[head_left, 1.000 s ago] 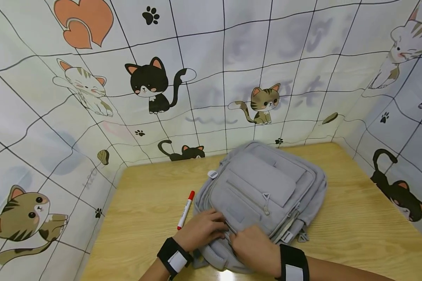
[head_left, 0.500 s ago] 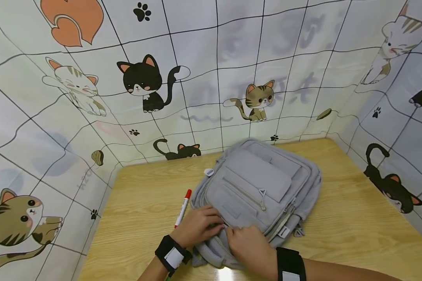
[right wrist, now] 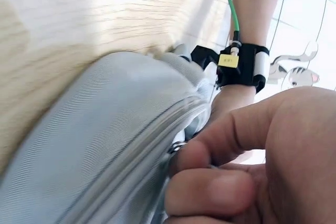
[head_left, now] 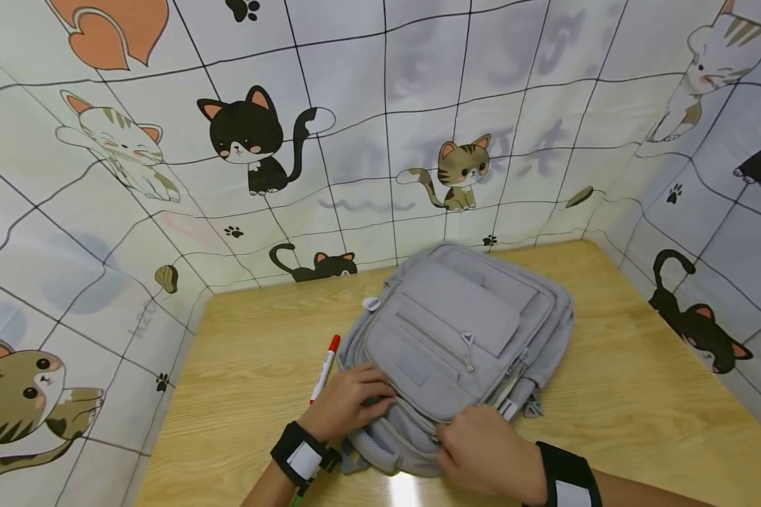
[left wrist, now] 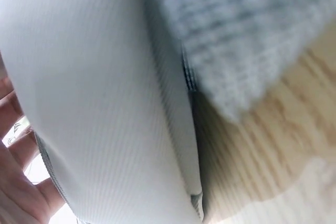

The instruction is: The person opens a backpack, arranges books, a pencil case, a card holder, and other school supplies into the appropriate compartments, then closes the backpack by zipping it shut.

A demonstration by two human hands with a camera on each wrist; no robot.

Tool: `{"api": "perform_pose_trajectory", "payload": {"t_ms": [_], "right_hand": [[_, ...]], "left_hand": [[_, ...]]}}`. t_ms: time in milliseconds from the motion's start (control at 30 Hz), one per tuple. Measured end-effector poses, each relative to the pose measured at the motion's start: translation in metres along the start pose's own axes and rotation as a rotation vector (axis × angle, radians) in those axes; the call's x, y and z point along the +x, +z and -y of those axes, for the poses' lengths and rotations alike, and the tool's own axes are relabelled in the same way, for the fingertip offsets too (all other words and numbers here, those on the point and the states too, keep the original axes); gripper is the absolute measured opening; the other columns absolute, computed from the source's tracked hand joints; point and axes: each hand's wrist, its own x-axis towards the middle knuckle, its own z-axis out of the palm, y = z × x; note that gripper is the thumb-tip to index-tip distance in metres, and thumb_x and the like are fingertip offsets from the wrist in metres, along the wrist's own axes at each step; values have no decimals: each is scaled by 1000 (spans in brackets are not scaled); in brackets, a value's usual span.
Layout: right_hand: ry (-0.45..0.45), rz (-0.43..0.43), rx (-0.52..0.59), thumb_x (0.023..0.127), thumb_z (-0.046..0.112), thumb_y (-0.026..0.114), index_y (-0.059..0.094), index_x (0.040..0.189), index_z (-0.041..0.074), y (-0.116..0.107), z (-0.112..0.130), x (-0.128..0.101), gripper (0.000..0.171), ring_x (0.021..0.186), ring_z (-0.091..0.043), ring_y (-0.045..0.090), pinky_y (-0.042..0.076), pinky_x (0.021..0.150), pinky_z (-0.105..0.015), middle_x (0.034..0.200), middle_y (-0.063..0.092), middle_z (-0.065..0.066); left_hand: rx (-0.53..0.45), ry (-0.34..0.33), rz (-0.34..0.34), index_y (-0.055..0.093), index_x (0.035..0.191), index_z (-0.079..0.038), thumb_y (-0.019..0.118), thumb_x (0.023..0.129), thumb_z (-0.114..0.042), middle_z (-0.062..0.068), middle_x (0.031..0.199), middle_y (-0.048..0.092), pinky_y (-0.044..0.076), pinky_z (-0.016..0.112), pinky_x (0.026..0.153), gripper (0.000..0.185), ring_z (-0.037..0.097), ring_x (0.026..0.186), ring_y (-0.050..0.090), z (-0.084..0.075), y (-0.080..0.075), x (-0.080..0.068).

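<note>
A grey backpack [head_left: 444, 317] lies front side up on the wooden table, its front edge toward me. My left hand [head_left: 349, 403] grips its front left edge beside the main zipper, fingers bent over the fabric. Near the middle of that edge my right hand [head_left: 488, 447] pinches the zipper pull, mostly covered by the fingers. A bit of metal of the zipper pull [right wrist: 176, 148] shows at the fingertips in the right wrist view. Behind the right hand, the zipper line has parted slightly. In the left wrist view, grey fabric [left wrist: 100, 108] hides most of the work.
A white marker [head_left: 325, 370] with a red cap lies left of the backpack, close to my left hand. The wooden table [head_left: 254, 352] meets a cat-print cloth wall [head_left: 361, 155] at the back and sides. A second zipper pull [head_left: 468, 362] hangs on the front pocket.
My right hand has moved to the right along the front zipper, away from the left hand, with the zipper pull. The left hand keeps its place on the bag. The head view has shifted slightly.
</note>
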Motion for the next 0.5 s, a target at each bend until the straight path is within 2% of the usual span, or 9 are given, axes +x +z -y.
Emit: {"api": "perform_pose_trajectory", "payload": {"t_ms": [133, 367, 500], "right_hand": [[25, 8, 57, 79, 22, 77, 42, 57, 27, -2, -8, -8, 42, 46, -3, 37, 27, 44, -26, 51, 36, 16], [51, 114, 226, 83, 15, 74, 38, 58, 30, -12, -27, -15, 46, 50, 8, 22, 21, 45, -15, 56, 22, 22], [26, 185, 325, 88, 14, 73, 42, 61, 30, -20, -43, -19, 45, 52, 8, 22, 23, 49, -14, 61, 21, 22]], "left_hand": [[-12, -9, 2, 82, 98, -21, 78, 99, -26, -11, 100, 73, 54, 19, 82, 6, 6, 94, 67, 0, -1, -2], [-40, -26, 16, 82, 99, -21, 77, 100, -24, -11, 101, 73, 54, 18, 83, 6, 6, 95, 66, -1, -1, -3], [-48, -26, 18, 82, 100, -20, 78, 99, -22, -11, 102, 73, 54, 19, 84, 4, 6, 96, 66, -1, -2, -3]]}}
